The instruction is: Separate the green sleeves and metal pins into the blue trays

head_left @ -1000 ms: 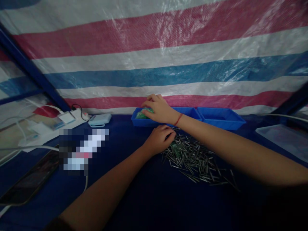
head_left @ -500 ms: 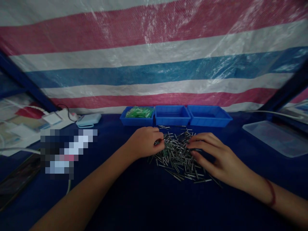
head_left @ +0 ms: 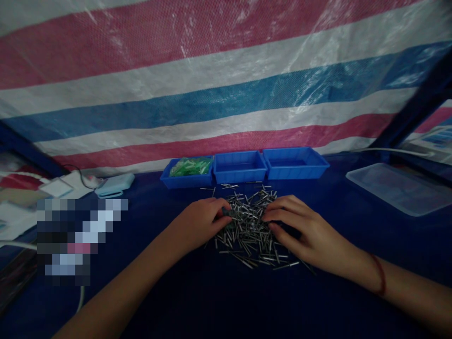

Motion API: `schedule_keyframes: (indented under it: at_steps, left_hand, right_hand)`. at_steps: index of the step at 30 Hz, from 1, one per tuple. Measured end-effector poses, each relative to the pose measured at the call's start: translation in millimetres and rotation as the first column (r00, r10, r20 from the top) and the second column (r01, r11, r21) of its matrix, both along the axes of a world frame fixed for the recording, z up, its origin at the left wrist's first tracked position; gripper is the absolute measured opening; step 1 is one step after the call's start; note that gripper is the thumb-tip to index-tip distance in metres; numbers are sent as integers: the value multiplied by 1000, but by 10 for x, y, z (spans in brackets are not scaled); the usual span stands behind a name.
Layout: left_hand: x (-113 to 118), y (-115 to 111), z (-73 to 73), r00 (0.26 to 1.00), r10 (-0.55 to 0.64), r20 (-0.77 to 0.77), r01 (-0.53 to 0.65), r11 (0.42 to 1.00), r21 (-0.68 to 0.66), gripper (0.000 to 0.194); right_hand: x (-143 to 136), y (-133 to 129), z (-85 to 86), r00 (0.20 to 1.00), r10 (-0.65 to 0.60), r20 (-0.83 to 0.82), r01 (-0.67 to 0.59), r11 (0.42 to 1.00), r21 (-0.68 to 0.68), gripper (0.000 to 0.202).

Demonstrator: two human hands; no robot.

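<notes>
Free room over the near tabletop [head_left: 219,301], beyond the metal pins [head_left: 249,233] a barrier of three blue trays [head_left: 240,176]

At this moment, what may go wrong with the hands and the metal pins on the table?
Loose metal pins lie heaped on the table with no rim around them, so the left hand or right hand might scatter some. Bare skin could get pricked if any ends are sharp, though that is too small to tell. A few pins lie apart near the blue trays and may be overlooked.
</notes>
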State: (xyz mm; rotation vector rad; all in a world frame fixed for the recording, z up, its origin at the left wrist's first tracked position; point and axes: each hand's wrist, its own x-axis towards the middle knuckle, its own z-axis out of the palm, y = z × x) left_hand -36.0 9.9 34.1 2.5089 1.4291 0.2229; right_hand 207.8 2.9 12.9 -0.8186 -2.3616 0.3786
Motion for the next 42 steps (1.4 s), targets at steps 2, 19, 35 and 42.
schedule_keyframes:
  at_steps: [2, 19, 35, 42]
  left_hand:
    - [8, -10, -9, 999, 37, -35, -36, 999, 40, 31]
    - [-78, 15, 127, 999, 13, 52, -17, 997, 82, 13]
    - [388, -303, 21, 758, 137, 638, 25, 971, -238, 51]
    - [452, -299, 18, 765, 142, 629, -6, 977, -213, 17]
  right_hand:
    - [-13, -4, -8, 1000, -4, 0, 4, 1000, -19, 18]
    - [-60, -27, -48, 994, -14, -112, 4, 996, -86, 14]
    - [-121, -187, 44, 911, -223, -346, -12, 826, -564, 26]
    - [-119, -244, 58, 937, -201, -286, 29, 859, -511, 28]
